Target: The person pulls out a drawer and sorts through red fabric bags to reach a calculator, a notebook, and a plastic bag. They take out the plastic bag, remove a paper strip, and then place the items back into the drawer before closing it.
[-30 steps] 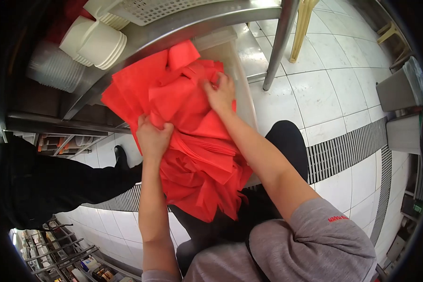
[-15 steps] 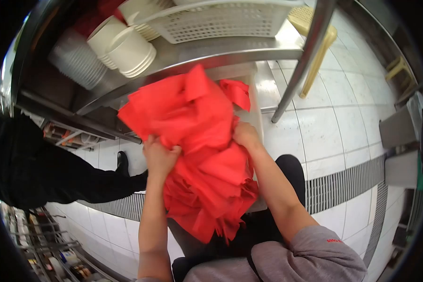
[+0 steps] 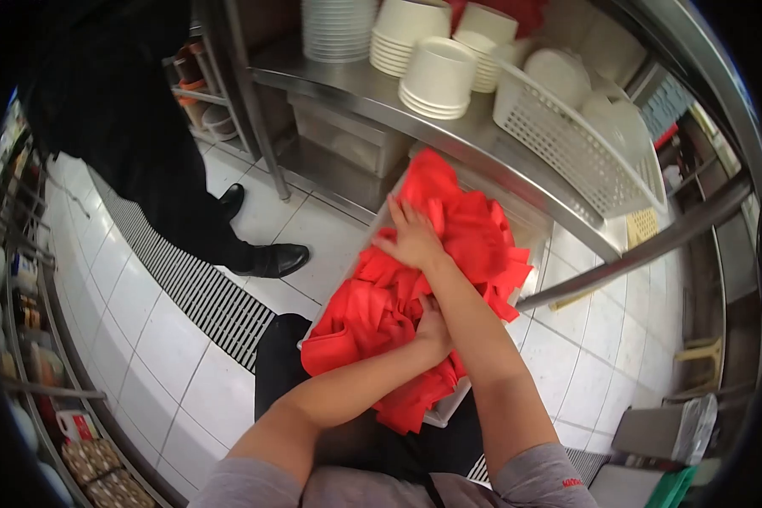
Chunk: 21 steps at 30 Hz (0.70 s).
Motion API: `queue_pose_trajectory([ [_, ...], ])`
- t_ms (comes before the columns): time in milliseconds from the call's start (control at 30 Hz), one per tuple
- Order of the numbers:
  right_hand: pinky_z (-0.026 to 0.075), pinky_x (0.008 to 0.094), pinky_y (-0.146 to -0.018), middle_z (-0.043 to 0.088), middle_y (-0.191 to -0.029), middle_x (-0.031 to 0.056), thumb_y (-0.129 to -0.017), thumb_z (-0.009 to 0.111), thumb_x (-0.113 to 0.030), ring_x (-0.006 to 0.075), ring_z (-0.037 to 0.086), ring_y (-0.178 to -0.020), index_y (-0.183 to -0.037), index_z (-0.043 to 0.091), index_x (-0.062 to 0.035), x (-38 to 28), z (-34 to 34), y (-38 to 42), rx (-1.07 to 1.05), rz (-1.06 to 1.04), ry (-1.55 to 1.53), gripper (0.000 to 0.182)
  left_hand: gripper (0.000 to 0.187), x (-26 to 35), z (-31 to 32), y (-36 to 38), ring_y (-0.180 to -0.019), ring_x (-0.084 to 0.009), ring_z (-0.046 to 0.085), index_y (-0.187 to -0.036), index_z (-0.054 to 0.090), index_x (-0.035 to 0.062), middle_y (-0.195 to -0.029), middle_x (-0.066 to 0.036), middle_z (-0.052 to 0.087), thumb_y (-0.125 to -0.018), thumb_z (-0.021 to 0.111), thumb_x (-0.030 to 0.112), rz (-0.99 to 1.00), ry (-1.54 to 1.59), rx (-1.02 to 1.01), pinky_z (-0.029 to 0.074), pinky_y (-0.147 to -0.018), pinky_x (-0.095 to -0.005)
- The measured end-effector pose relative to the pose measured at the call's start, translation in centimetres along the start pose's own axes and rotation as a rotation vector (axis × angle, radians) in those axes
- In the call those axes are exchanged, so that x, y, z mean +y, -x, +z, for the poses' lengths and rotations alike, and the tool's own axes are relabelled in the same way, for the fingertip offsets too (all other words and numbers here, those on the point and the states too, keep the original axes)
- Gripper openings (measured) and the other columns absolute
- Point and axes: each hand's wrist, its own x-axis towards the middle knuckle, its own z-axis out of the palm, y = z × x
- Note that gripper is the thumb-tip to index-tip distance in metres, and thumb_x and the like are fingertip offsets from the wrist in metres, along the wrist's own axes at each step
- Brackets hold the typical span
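A heap of red non-woven fabric bags (image 3: 360, 309), crumpled and overlapping, fills a pale plastic bin (image 3: 443, 413) in front of my body. My right hand (image 3: 412, 237) lies over the far part of the heap, fingers spread and palm down against the red fabric. Nearer to me, my left hand (image 3: 433, 330) is sunk among the bags with its fingers bunched on the fabric, partly hidden by folds. My right forearm passes just beyond the left hand. Some bags stick out past the bin's right side and near end.
A steel shelf (image 3: 356, 93) above the bin's far end carries stacked white tubs (image 3: 440, 76), clear containers (image 3: 339, 30) and a white basket (image 3: 559, 140). Its slanting leg (image 3: 643, 241) stands at right. A person in black trousers (image 3: 144, 152) stands at left, near a floor grate (image 3: 195, 288).
The lifted red bundle now lies lower, in the bin. My right hand has spread flat over it, and my left hand has moved nearer to me. The camera view has turned.
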Motion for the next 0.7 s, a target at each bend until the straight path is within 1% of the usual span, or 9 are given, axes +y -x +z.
queue_pose_trajectory([
  [33, 0.026, 0.0448, -0.099, 0.055, -0.111, 0.0149, -0.078, 0.052, -0.043, 0.0309, 0.044, -0.111, -0.115, 0.053, -0.007, 0.8, -0.4, 1.2, -0.321, 0.062, 0.045, 0.051, 0.046, -0.4, 0.3, 1.0, -0.115, -0.0382, 0.042, -0.125, 0.045, 0.012, -0.13, -0.014, 0.042, -0.082, 0.047, 0.028, -0.113, 0.145, 0.096, 0.039, -0.086, -0.0544],
  [100, 0.031, 0.0417, -0.093, 0.056, -0.109, 0.0132, -0.077, 0.052, -0.042, 0.0274, 0.045, -0.109, -0.108, 0.057, -0.0064, -0.1, -4.5, 2.1, -0.683, 0.016, 0.316, 0.047, 0.031, -5.5, -7.7, 5.4, -0.104, -0.0244, 0.053, -0.107, 0.058, 0.0097, -0.109, -0.014, 0.056, -0.079, 0.051, 0.023, 0.202, 0.715, -0.006, 0.043, -0.084, -0.0411],
  [167, 0.034, 0.0388, -0.086, 0.06, -0.098, 0.0087, -0.076, 0.053, -0.039, 0.0243, 0.048, -0.102, -0.092, 0.064, -0.007, 1.4, -6.5, 4.9, -0.666, -0.089, 0.385, 0.038, 0.015, -9.5, -9.3, 5.6, -0.08, -0.0234, 0.061, -0.084, 0.06, 0.0037, -0.078, -0.013, 0.062, -0.078, 0.052, 0.015, 0.013, 1.072, 0.263, 0.047, -0.07, -0.0348],
  [233, 0.035, 0.0382, -0.08, 0.062, -0.084, 0.0045, -0.073, 0.054, -0.034, 0.0227, 0.049, -0.095, -0.076, 0.066, -0.0082, 1.9, -9.1, 6.7, -0.584, -0.11, 0.381, 0.028, 0.021, -13.2, -6.8, 1.7, -0.087, -0.0285, 0.06, -0.093, 0.059, 0.0038, -0.088, -0.017, 0.062, -0.078, 0.051, 0.016, -0.147, 0.915, 0.666, 0.047, -0.075, -0.0365],
  [400, 0.035, 0.0362, -0.079, 0.06, -0.074, 0.0044, -0.07, 0.057, -0.026, 0.0214, 0.048, -0.09, -0.075, 0.066, -0.0093, 4.3, -10.7, 10.1, -0.524, -0.14, 0.349, 0.019, 0.057, -12.9, 0.3, -5.1, -0.104, -0.0354, 0.051, -0.127, 0.034, 0.0029, -0.111, -0.022, 0.053, -0.08, 0.052, 0.029, -0.534, 0.822, 0.333, 0.038, -0.092, -0.0373],
  [433, 0.035, 0.0353, -0.078, 0.059, -0.073, 0.0046, -0.069, 0.058, -0.024, 0.0209, 0.048, -0.089, -0.075, 0.065, -0.0091, 4.7, -10.8, 10.4, -0.5, -0.139, 0.325, 0.018, 0.057, -12.5, 1.4, -5.2, -0.104, -0.0354, 0.051, -0.127, 0.034, 0.0029, -0.111, -0.022, 0.053, -0.08, 0.052, 0.029, -0.534, 0.839, 0.332, 0.038, -0.092, -0.0373],
  [500, 0.037, 0.0344, -0.076, 0.059, -0.073, 0.0051, -0.069, 0.058, -0.023, 0.0202, 0.049, -0.086, -0.076, 0.065, -0.008, 5.8, -11.1, 11.1, -0.449, -0.173, 0.21, 0.018, 0.062, -10.7, 2.3, -4.2, -0.104, -0.0365, 0.052, -0.129, 0.028, 0.0029, -0.11, -0.02, 0.055, -0.081, 0.05, 0.037, -0.543, 1.068, -0.155, 0.041, -0.088, -0.0404],
  [600, 0.041, 0.0312, -0.068, 0.058, -0.072, 0.0072, -0.071, 0.059, -0.017, 0.0197, 0.051, -0.076, -0.081, 0.064, -0.0048, 7.5, -11.5, 10.4, -0.237, 0.072, -0.388, 0.017, 0.06, -6.2, -1.6, -0.2, -0.093, -0.0349, 0.057, -0.124, 0.033, 0.0016, -0.103, -0.02, 0.056, -0.08, 0.049, 0.039, -0.384, 0.735, -0.115, 0.045, -0.076, -0.0431],
  [700, 0.043, 0.0309, -0.064, 0.058, -0.072, 0.009, -0.071, 0.057, -0.009, 0.021, 0.054, -0.07, -0.083, 0.064, -0.0033, 4.0, -14.5, 4.9, -0.102, 0.005, -0.503, 0.015, 0.055, -0.7, -2.9, 1.4, -0.077, -0.0327, 0.059, -0.124, 0.038, 0.0035, -0.096, -0.027, 0.055, -0.079, 0.05, 0.032, -0.249, 0.345, 0.166, 0.046, -0.063, -0.0416],
])
